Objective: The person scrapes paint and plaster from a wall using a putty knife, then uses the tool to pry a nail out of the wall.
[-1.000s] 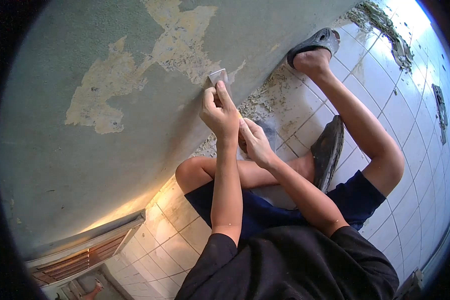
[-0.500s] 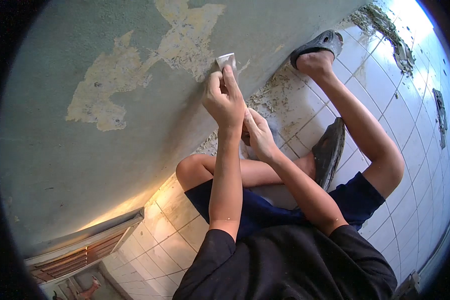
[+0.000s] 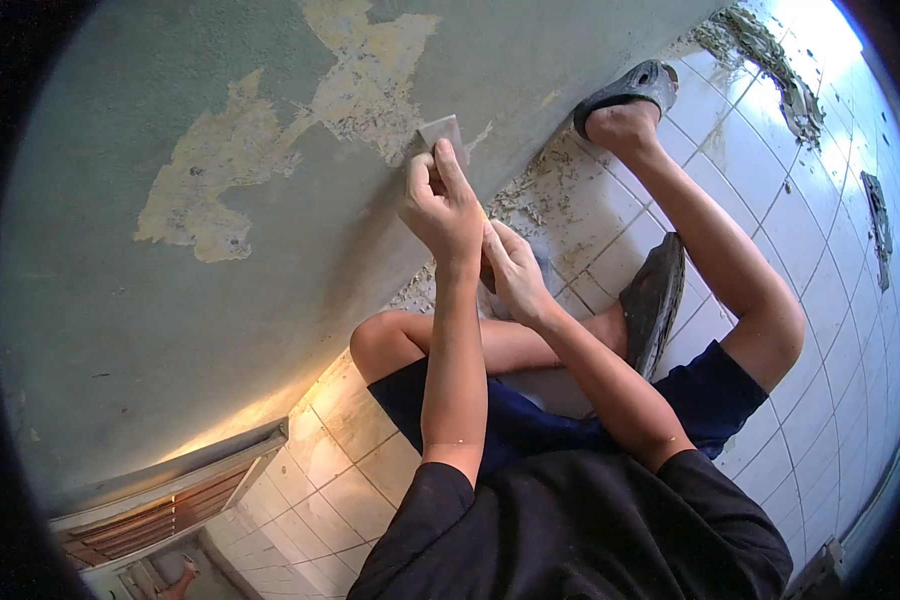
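Observation:
A scraper's flat blade [image 3: 448, 130] is against the green painted wall [image 3: 300, 290], just right of a bare patch [image 3: 365, 85] where the paint has come off. My left hand [image 3: 442, 200] is closed around the scraper, with the thumb pressed along its blade. Just behind it, my right hand [image 3: 515, 270] is closed on the handle end. Most of the handle is hidden by my hands.
Paint flakes [image 3: 560, 190] lie on the white tile floor [image 3: 760, 210] along the wall's foot. Larger peeled strips [image 3: 770, 60] are farther off. My bent legs and grey clogs [image 3: 655, 300] are close below my hands. A slatted opening [image 3: 160, 510] is at lower left.
The blade has turned and shifted slightly left and down along the wall, showing more of its flat face. Both hands have moved a little with it and keep their grip.

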